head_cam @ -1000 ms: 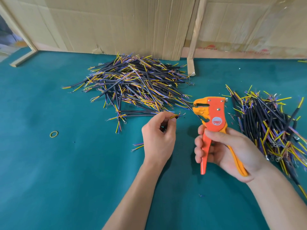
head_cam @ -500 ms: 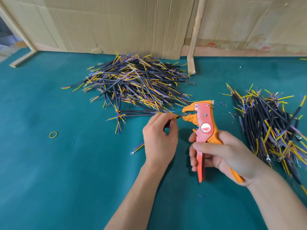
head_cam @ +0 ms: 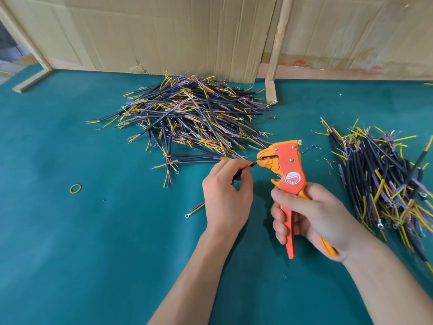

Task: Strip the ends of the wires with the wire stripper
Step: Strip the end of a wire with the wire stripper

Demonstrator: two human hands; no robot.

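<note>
Teal felt tabletop (head_cam: 70,254), cardboard backdrop (head_cam: 164,31), two wire piles (head_cam: 187,113), rubber band (head_cam: 75,189)

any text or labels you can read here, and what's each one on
Round red-and-white sticker on the wire stripper: print too small and blurred to read.
Faded red marks low on the cardboard wall: not readable.
Wires, green table cover: no text visible.

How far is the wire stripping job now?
Possibly done: the right pile, though I cannot confirm it. In hand: the left hand feeds one wire into the stripper, held by the right hand. Left: probably the big pile.
</note>
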